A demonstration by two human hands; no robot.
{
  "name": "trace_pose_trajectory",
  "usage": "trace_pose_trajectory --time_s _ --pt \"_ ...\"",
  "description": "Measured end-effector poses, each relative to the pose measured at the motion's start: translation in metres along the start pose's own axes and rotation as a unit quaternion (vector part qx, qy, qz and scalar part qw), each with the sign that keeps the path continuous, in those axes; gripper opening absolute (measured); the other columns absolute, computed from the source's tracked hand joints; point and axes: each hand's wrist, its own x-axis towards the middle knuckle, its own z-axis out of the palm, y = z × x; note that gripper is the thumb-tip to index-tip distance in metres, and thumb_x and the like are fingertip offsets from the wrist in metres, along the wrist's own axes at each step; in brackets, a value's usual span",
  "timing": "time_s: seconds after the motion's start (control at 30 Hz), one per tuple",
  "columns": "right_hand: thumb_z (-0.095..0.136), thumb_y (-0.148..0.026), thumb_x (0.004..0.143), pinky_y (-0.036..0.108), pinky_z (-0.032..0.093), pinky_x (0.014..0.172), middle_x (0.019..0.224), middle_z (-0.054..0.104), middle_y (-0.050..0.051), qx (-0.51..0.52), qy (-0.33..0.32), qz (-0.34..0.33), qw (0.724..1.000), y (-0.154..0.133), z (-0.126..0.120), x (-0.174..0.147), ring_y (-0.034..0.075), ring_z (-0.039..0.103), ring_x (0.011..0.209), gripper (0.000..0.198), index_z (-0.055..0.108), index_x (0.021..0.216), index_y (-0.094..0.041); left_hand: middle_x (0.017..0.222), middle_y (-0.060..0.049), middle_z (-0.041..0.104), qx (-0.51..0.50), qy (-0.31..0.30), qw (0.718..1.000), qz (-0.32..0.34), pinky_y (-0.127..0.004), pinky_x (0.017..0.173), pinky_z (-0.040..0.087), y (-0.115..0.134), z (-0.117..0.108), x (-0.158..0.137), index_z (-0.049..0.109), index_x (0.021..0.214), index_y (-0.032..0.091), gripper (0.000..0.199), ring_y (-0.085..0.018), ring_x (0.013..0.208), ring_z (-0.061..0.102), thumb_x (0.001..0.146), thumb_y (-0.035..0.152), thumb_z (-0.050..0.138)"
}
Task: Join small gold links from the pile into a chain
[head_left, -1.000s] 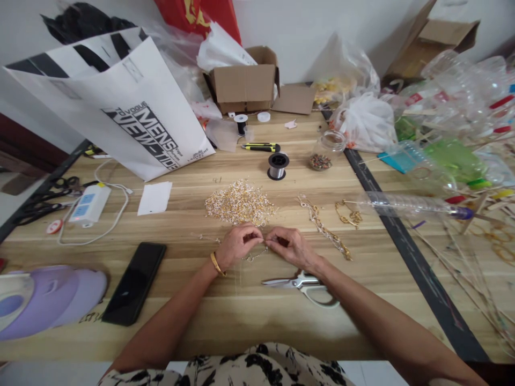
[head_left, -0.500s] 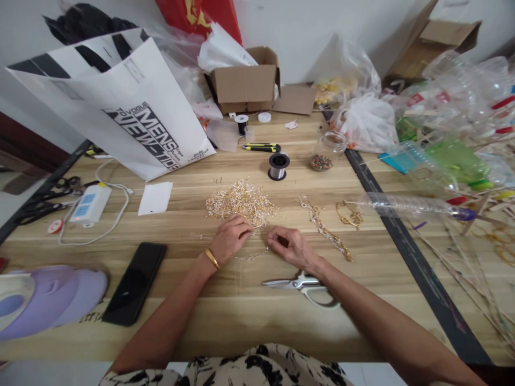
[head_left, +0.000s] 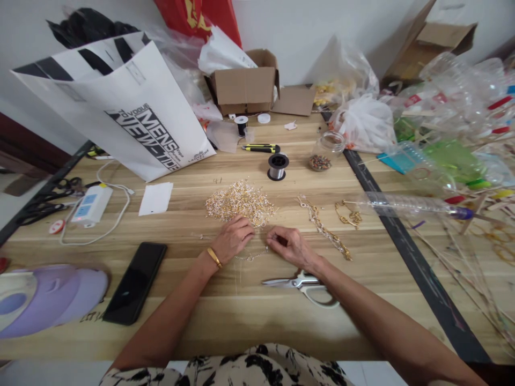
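Note:
In front of a heap of small gold and silver beads (head_left: 241, 201), my left hand (head_left: 234, 236) is closed in a pinch at the heap's near edge. My right hand (head_left: 289, 244) pinches a short way to the right, its fingers curled. Whatever lies between the fingertips of either hand is too small to make out. A thin beaded strand (head_left: 251, 258) curves on the table below the hands, from under the left hand to near the right fingertips. Scissors (head_left: 301, 283) with pale handles lie by my right forearm. Several gold and silver chains (head_left: 324, 228) rest to the right.
Behind the beads are a wire spool (head_left: 277, 167), a utility knife (head_left: 260, 148) and a jar (head_left: 326, 150) with small beads. A phone (head_left: 134, 284), power strip (head_left: 92, 205) and paper bag (head_left: 132, 112) stand or lie left. Plastic bottles (head_left: 462, 107) crowd the right.
My left fingers have dipped slightly and closed together at the edge of the heap. My right hand has hardly moved, and the strand and tools lie as before.

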Motion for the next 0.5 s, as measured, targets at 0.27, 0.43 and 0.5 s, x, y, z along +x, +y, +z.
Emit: trace_pose_trajectory --time_s 0.27,0.43,0.5 --pt "0.051 -0.019 0.081 0.018 0.032 0.050 0.061 0.053 -0.002 -0.004 -0.004 0.004 1.000 0.0003 0.0000 -0.0004 0.008 0.043 0.053 0.011 0.059 0.077 -0.014 0.082 -0.005 0.058 0.025 -0.021 0.999 -0.004 -0.032 0.081 0.042 -0.0024 -0.0001 0.0017 0.062 0.081 0.014 0.018 -0.018 0.086 0.048 0.088 0.021 0.047" --pt "0.051 -0.018 0.081 0.018 0.033 0.051 0.061 0.053 -0.002 -0.006 0.000 0.003 1.000 0.0005 0.0005 -0.0008 0.008 0.043 0.053 0.010 0.059 0.077 -0.014 0.082 -0.006 0.057 0.034 -0.022 0.999 -0.004 -0.033 0.080 0.043 -0.0012 0.0001 0.0014 0.061 0.080 0.013 0.017 -0.019 0.086 0.048 0.088 0.020 0.047" --pt "0.051 -0.018 0.081 0.018 0.032 0.051 0.061 0.053 -0.003 -0.008 -0.001 0.003 1.000 0.0009 0.0008 -0.0010 0.008 0.042 0.053 0.009 0.059 0.077 -0.015 0.082 -0.006 0.058 0.025 -0.009 1.000 -0.007 -0.033 0.080 0.043 0.0004 0.0007 0.0014 0.061 0.080 0.013 0.017 -0.019 0.086 0.049 0.088 0.020 0.047"
